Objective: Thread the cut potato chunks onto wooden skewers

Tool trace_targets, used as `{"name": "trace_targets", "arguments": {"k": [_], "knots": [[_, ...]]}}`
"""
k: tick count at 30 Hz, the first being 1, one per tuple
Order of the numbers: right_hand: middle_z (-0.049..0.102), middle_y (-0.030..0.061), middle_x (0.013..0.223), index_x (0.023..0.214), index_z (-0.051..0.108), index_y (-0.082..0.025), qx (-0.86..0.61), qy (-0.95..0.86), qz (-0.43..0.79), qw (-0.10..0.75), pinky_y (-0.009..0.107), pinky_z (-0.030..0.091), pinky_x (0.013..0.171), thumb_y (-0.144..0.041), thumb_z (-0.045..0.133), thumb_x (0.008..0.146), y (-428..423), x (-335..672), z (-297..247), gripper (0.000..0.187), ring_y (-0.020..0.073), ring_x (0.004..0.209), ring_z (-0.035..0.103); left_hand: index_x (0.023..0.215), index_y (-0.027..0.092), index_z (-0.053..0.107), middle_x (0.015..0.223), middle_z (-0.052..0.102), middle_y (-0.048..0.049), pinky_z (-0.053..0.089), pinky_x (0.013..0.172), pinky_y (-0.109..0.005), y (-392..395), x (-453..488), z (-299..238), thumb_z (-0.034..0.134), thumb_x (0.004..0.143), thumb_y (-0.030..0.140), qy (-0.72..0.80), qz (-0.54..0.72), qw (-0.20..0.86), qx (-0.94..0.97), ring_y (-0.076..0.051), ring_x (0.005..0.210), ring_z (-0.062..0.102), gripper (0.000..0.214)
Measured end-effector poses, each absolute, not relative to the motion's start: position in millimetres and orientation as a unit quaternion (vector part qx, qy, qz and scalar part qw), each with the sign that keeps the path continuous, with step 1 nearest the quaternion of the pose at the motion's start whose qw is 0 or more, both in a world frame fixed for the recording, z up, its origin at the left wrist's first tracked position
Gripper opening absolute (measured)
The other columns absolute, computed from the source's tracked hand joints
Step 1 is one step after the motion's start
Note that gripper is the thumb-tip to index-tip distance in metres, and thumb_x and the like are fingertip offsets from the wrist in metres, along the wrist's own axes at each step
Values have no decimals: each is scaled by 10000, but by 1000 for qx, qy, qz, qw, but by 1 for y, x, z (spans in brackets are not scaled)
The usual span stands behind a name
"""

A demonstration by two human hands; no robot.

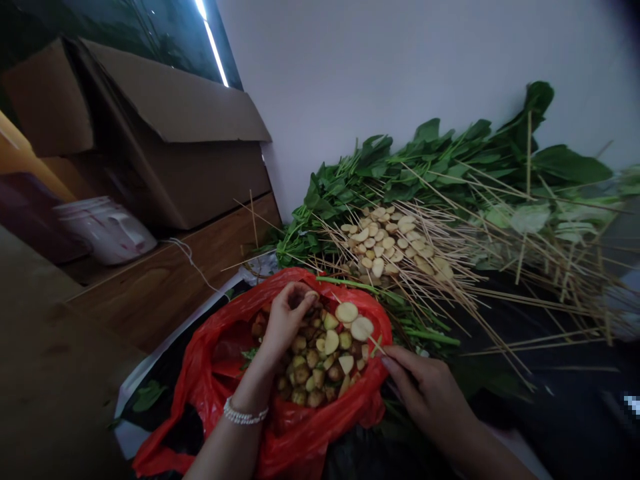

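Note:
My right hand (425,387) pinches the near end of a thin bamboo skewer (379,347). Two pale, round potato slices (361,328) sit threaded on its far end. Above the open red plastic bag (200,360), my left hand (290,317) has its thumb and fingertips closed together; whatever lies between them is too small to make out. Many cut potato pieces (313,373), some with brown skin, fill the bag beneath my left wrist, which partly hides them.
Behind the bag lies a pile of skewered potato slices (385,240). Leafy greens (400,160) and skewered pale cabbage leaves (530,217) lie along the wall, with bare skewer ends sticking out. At left stand a cardboard box (195,173) and a white plastic tub (107,230).

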State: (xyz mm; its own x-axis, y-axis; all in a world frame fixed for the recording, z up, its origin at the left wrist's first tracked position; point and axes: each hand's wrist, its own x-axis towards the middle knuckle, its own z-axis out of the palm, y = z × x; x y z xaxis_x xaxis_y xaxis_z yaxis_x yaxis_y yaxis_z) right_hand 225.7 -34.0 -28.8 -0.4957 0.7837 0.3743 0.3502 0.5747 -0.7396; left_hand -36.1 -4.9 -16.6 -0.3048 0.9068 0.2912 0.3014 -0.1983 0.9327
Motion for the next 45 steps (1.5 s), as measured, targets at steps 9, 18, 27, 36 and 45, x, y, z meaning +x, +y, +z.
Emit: {"name": "trace_targets", "arguments": {"k": [9,18,27,36,45], "knots": [[701,20,716,799,672,-213,-335,-800,355,349,245,511,677,-285,423,940,-35,224,-24,295,176,710,677,862,119,713,770,660,-20,463,585,-159,-11,-21,-8,823,648,204,387,639,593,301,-66,635,576,256],[690,5,678,775,671,-219,-320,-803,364,345,225,501,630,-279,417,952,-36,224,-25,316,158,634,661,1053,134,715,761,632,-1,490,604,-151,-14,-19,-7,797,695,209,365,637,619,280,-57,641,575,375],[663,-3,664,742,627,-225,-320,-810,363,333,216,482,676,-270,401,957,-38,223,-26,315,168,729,681,1059,135,720,787,638,-2,497,617,-137,-12,-18,-8,787,705,171,360,642,616,282,-46,635,569,361],[645,-6,650,709,592,-219,-325,-811,364,322,209,465,681,-270,400,958,-36,222,-30,319,164,730,672,1048,121,724,775,643,-5,493,619,-138,-13,-18,-8,791,702,169,365,643,607,292,-46,636,570,355],[629,-13,630,693,587,-221,-325,-811,370,316,207,444,645,-278,397,956,-37,223,-32,330,151,654,639,1044,131,732,793,651,-14,483,619,-138,-13,-18,-9,800,691,184,374,642,595,307,-48,640,562,363]]}}
